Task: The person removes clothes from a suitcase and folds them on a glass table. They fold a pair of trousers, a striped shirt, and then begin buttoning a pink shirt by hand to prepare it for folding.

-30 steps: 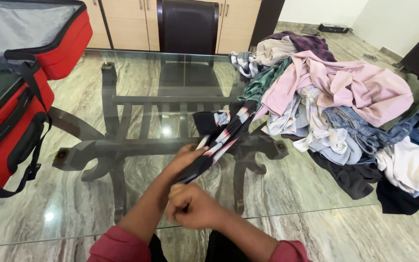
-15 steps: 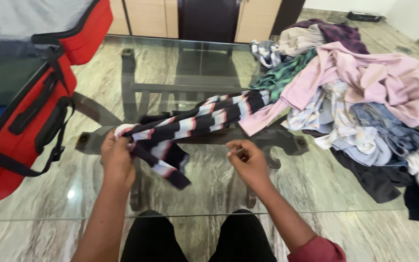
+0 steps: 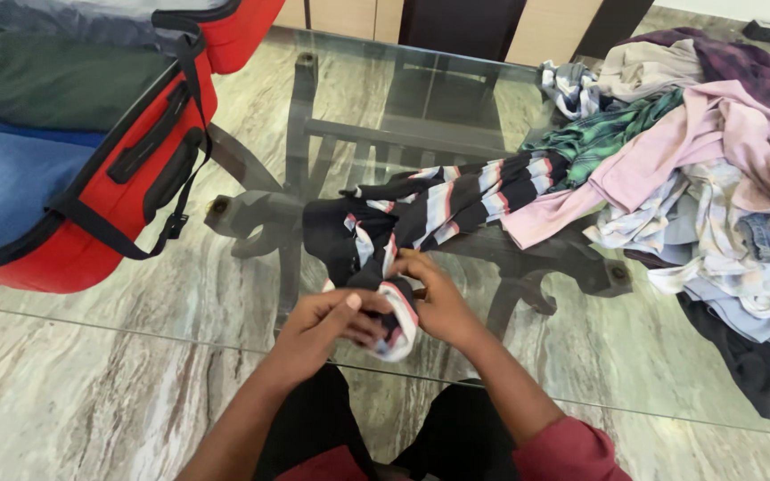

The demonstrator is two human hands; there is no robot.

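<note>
A black garment with white and pink stripes point(image 3: 443, 198) lies stretched across the glass table point(image 3: 135, 294), its far end reaching the pile of clothes point(image 3: 715, 160). My left hand point(image 3: 327, 325) and my right hand point(image 3: 438, 298) are together at the near end of the garment, both gripping its bunched edge just above the table's front edge. Part of the fabric is hidden between my fingers.
An open red suitcase point(image 3: 126, 191) with folded blue and green clothes inside sits on the table at the left. A dark chair point(image 3: 461, 22) stands behind the table. The table's dark wooden base point(image 3: 287, 205) shows through the glass.
My hands have come together at the garment's near end; half a second ago they were apart, the left holding it out to the left. The view has shifted left.
</note>
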